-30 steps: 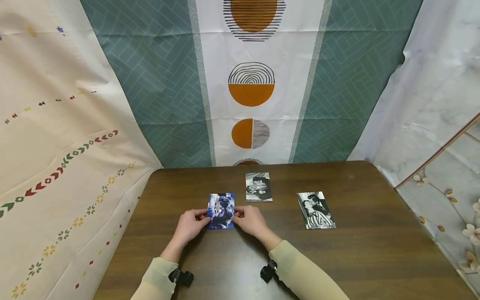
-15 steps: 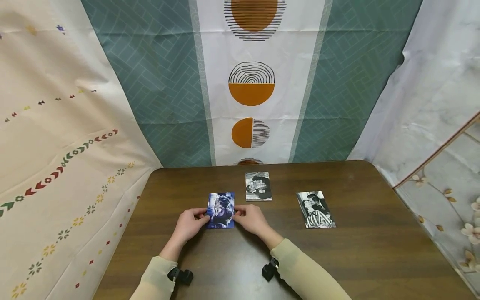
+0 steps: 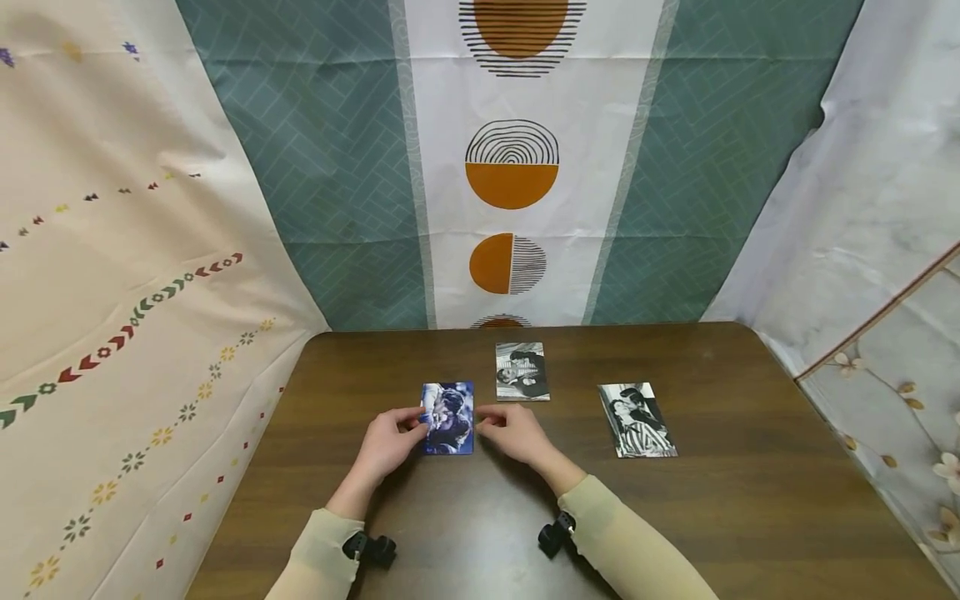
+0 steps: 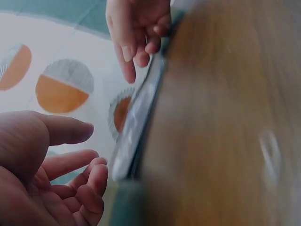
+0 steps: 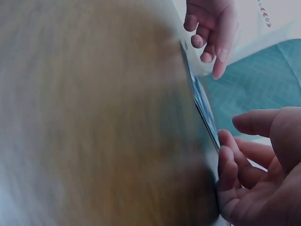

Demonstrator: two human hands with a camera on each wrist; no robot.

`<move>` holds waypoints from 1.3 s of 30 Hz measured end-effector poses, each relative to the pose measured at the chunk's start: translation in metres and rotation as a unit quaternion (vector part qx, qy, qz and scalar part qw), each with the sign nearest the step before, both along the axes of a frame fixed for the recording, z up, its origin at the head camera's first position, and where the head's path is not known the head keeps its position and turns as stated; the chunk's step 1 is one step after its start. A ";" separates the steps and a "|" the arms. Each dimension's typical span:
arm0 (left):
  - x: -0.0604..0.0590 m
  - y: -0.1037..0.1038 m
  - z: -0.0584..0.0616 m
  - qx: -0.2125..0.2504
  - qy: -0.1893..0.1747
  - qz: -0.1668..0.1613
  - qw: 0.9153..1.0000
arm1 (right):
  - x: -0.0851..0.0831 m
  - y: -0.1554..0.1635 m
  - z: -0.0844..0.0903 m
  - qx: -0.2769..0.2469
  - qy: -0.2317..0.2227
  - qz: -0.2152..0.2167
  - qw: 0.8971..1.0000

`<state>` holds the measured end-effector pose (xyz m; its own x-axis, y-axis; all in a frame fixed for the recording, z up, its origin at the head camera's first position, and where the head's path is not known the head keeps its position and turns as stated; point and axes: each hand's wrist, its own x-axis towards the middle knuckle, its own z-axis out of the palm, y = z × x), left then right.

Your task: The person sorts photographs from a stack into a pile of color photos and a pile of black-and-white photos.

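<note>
A small stack of photo cards (image 3: 450,419), its top picture blue and purple, lies flat on the brown table. On its left side is my left hand (image 3: 389,442), the fingertips close to the edge. In the left wrist view, the thumb and fingers (image 4: 70,129) stand apart with nothing pinched between them. My right hand (image 3: 517,433) is just off the stack's right side. The right wrist view has its thumb lifted and its fingers (image 5: 228,174) loosely bent by the stack's edge; whether they touch it I cannot tell.
Behind the stack, slightly to the right, lies a black-and-white photo card (image 3: 522,372). Another black-and-white photo card (image 3: 637,421) lies farther right, slightly turned. The wooden table (image 3: 750,500) ends at a patterned cloth (image 3: 510,275) at the back, with cloth along both sides.
Both hands have let go of the stack's sides; the right hand has drawn a little to the right. The stack stays in place, while the head view has shifted slightly.
</note>
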<state>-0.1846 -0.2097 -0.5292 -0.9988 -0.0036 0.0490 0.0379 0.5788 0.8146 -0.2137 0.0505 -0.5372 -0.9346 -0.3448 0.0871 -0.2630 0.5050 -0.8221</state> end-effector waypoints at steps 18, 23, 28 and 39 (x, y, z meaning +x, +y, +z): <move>-0.028 0.099 0.019 0.022 0.018 -0.106 0.994 | -0.026 0.072 0.012 0.012 0.006 -0.121 0.993; -0.040 0.123 0.018 0.026 0.008 -0.109 0.994 | -0.035 0.085 0.009 0.029 0.032 -0.163 0.986; -0.053 0.136 0.017 0.000 0.015 -0.080 0.997 | -0.045 0.091 0.005 0.060 0.019 -0.171 0.983; -0.073 0.148 0.008 -0.057 -0.017 -0.006 0.998 | -0.056 0.088 0.000 0.084 -0.001 -0.167 0.982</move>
<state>-0.2574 -0.0614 -0.5217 -0.9998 0.0117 0.0137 0.0180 0.6671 0.7448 -0.2697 0.1386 -0.5374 -0.9981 -0.0279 0.0541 -0.0583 0.6913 -0.7203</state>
